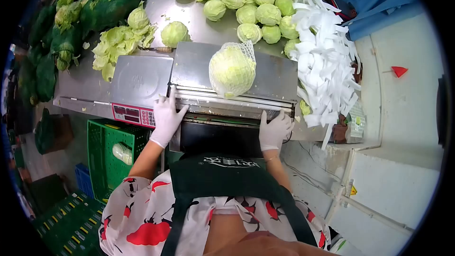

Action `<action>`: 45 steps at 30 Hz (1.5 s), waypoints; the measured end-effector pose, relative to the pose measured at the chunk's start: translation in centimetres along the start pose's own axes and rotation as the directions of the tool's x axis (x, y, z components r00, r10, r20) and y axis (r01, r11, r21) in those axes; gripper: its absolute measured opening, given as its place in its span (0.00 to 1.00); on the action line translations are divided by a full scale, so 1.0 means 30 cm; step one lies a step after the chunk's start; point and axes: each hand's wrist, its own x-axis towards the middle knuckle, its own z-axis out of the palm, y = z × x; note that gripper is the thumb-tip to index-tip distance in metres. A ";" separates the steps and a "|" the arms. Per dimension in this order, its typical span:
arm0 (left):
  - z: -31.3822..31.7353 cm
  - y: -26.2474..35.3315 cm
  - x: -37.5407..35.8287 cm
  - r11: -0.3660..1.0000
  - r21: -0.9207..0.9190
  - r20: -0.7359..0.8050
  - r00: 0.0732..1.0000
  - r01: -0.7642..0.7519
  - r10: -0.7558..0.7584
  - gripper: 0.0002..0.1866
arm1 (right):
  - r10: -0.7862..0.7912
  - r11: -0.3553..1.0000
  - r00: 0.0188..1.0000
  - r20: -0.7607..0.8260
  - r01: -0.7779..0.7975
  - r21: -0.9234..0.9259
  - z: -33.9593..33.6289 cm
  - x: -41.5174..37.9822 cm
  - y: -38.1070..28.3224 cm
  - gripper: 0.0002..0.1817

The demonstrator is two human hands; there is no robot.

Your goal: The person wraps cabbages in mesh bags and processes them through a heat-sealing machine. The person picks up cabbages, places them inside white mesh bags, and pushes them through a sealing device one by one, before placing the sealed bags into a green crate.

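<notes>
This is a vegetable packing room. A metal table (pixel 163 5) bears a heap of cabbages (pixel 268 14) at its far side, 1 netted cabbage (pixel 232 70) nearer, cut leaves (pixel 113 46) to the left and piled white strips (pixel 322 61) to the right. A scale (pixel 142 78) with a red panel (pixel 134 115) sits left of centre. Green net sacks (pixel 45 73) fill the far left, a green crate (pixel 98 140) stands near left, and the worker wears a dark apron (pixel 189 180).
</notes>
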 end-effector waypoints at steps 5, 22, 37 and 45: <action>0.011 0.029 0.052 0.353 -0.795 0.434 0.869 0.494 -0.238 0.19 | -0.088 0.720 0.973 0.214 -0.087 0.688 0.075 0.038 0.000 0.14; 0.084 0.080 0.498 0.559 -0.821 0.198 0.862 -0.114 0.467 0.72 | -0.902 0.282 0.361 0.237 0.075 0.957 -0.030 0.644 -0.361 0.68; -0.068 0.260 -0.115 0.038 -0.077 0.785 0.038 0.996 0.619 0.42 | -0.671 0.038 -0.014 0.741 -0.999 0.016 -0.138 -0.196 0.042 0.38; -0.066 0.073 -0.344 0.313 -0.588 0.771 0.400 0.746 0.495 0.28 | -0.578 0.303 0.275 0.768 -0.802 0.515 -0.262 -0.309 0.223 0.19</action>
